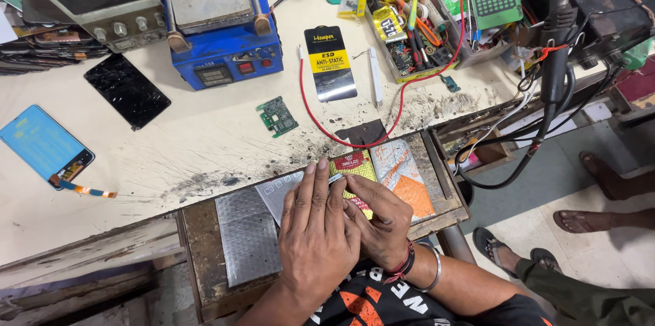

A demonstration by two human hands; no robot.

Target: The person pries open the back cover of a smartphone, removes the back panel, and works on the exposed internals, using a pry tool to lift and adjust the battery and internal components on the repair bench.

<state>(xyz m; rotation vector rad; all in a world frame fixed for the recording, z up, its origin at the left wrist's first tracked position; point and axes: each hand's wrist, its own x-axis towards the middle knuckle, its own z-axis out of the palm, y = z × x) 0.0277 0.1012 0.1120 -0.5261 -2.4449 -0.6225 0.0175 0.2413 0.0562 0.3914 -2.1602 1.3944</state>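
From the head camera, you are pressing your left hand (315, 230) flat, fingers stretched forward, over a thin grey plate (281, 193) lying on the dark wooden tray (198, 230) at the bench's near edge, while your right hand (379, 222) is tucking in beside it, touching it, fingers curled down onto a small yellow and red packet (356, 167); whether either hand is actually pinching anything, you cannot tell. A textured metal sheet (247, 237) is lying just left of your hands and an orange patterned pouch (404, 177) just right. Farther up the scarred white bench (205, 142), a green circuit board (277, 116), a cracked black screen (127, 90) and a blue heating machine (222, 25) are sitting well apart from the work.
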